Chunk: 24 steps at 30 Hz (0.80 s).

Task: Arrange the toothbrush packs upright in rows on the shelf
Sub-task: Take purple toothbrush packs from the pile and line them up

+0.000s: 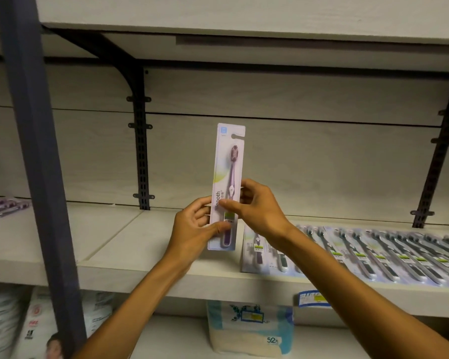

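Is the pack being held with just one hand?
No, both the left hand and the right hand grip the upright pack.

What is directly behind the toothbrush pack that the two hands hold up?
Behind the toothbrush pack shows the pale back panel of the shelf. The left hand and right hand grip its lower half; the panel directly behind it is covered.

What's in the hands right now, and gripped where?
One toothbrush pack, upright above the shelf. Both hands pinch its lower half: the left hand on the left edge, the right hand on the right edge.
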Tool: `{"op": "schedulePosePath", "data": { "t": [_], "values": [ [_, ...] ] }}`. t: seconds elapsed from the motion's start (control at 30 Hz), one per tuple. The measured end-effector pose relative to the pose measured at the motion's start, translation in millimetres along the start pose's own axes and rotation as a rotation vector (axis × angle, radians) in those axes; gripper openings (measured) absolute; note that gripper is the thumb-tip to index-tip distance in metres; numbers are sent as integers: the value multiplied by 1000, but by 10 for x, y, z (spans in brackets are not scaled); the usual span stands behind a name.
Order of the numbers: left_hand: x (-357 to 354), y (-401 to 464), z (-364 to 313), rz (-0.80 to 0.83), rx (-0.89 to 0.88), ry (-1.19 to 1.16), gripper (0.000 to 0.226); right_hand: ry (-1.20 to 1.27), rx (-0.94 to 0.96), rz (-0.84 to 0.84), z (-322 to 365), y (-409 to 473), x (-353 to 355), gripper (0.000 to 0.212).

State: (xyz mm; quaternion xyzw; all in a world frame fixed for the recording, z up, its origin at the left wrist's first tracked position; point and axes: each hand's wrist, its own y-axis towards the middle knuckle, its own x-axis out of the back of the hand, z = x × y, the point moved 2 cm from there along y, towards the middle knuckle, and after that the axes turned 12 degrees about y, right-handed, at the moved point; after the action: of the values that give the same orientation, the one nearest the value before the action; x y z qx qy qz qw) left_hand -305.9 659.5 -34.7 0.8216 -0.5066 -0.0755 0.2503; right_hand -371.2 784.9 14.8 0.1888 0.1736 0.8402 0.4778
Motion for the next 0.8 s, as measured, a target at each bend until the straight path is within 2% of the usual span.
{"op": "schedulePosePath", "data": {
  "t": [0.1, 0.23, 0.37, 0.43, 0.5, 0.8],
  "values": [
    [127, -12, -61, -59, -44, 103, 55, 22, -24, -22, -9, 73, 30, 38],
    [371, -47, -85, -133, -50, 125, 76, -8, -177, -18, -207, 198, 92, 39],
    [528, -115, -81, -153, -41, 129, 76, -99, -333, 21, -520, 220, 75, 31],
    [588, -157, -73, -156, -38, 143, 75, -216, -370, 49, -691, 224, 57, 40],
    [643, -198, -73, -165, -33, 150, 74, -333, -362, 69, -787, 220, 52, 47],
    [756, -366, -140, -189, -21, 193, 70, -707, -309, 276, -805, 167, 87, 50]
  ]
}}
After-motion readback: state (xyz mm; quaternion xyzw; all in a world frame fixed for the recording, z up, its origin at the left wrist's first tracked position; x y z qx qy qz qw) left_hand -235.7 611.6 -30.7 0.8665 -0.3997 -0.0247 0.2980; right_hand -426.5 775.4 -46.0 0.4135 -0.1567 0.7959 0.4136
